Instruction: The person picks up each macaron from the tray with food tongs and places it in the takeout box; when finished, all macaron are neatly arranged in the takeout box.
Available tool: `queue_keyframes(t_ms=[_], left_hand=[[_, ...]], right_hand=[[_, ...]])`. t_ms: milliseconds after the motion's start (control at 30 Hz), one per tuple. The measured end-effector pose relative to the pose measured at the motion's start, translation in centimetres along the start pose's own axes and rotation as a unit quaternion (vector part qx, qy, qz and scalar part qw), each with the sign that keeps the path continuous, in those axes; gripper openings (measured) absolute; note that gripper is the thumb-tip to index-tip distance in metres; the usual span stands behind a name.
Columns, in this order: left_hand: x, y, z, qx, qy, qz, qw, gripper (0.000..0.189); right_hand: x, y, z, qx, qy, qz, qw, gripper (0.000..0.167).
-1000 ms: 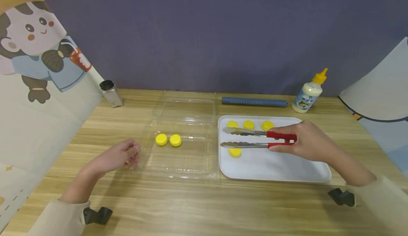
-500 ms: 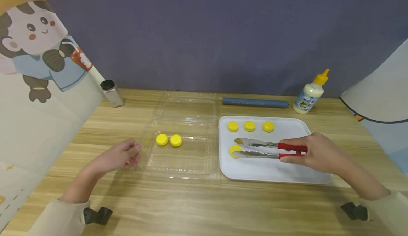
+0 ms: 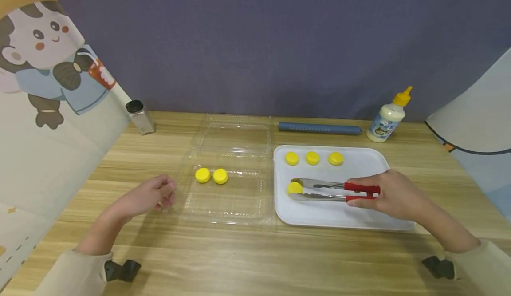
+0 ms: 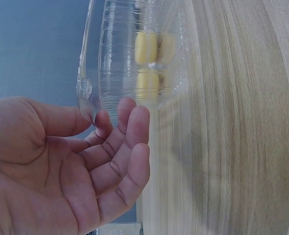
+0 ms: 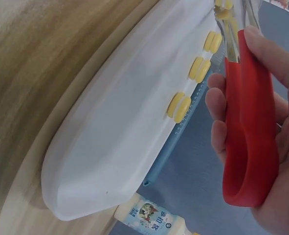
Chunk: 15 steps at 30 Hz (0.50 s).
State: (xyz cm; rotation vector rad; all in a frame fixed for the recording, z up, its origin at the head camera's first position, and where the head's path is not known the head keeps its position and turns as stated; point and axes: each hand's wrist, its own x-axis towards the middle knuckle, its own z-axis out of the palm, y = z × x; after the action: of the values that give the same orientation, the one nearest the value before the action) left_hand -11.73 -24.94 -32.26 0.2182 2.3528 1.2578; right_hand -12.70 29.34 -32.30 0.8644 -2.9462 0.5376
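My right hand (image 3: 389, 194) (image 5: 276, 122) grips the red handles of metal tongs (image 3: 323, 183) (image 5: 244, 122). Their tips are closed around a yellow round piece (image 3: 294, 188) lying on the white tray (image 3: 331, 216) (image 5: 124, 127). Three more yellow pieces (image 3: 312, 158) (image 5: 199, 68) sit in a row at the tray's back. Left of the tray is an open clear plastic box (image 3: 223, 198) (image 4: 134, 49) with two yellow pieces (image 3: 211, 175) (image 4: 146, 49) inside. My left hand (image 3: 149, 195) (image 4: 85, 161) is at the box's left corner, thumb and forefinger pinching its rim.
A small shaker with a black cap (image 3: 139, 117) stands at the back left of the wooden table. A blue-grey rod (image 3: 319, 128) lies behind the tray, and a white bottle with a yellow nozzle (image 3: 388, 116) (image 5: 149, 215) stands beside it. Printed panels (image 3: 40, 87) flank both sides.
The tongs came from over the back row toward me to the lone yellow piece, and their tips closed around it. My left hand stayed at the box corner.
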Motion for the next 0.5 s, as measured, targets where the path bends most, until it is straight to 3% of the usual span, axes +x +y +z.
queue_keyframes(t_ms=[233, 500], left_hand=[[-0.03, -0.05, 0.00, -0.002, 0.000, -0.003, 1.0000, 0.024], [0.04, -0.19, 0.01, -0.008, -0.003, 0.002, 1.0000, 0.025]], right_hand=[[0.01, 0.03, 0.14, -0.011, -0.008, 0.026, 0.9996, 0.050], [-0.01, 0.22, 0.14, -0.025, 0.020, 0.013, 0.9994, 0.049]])
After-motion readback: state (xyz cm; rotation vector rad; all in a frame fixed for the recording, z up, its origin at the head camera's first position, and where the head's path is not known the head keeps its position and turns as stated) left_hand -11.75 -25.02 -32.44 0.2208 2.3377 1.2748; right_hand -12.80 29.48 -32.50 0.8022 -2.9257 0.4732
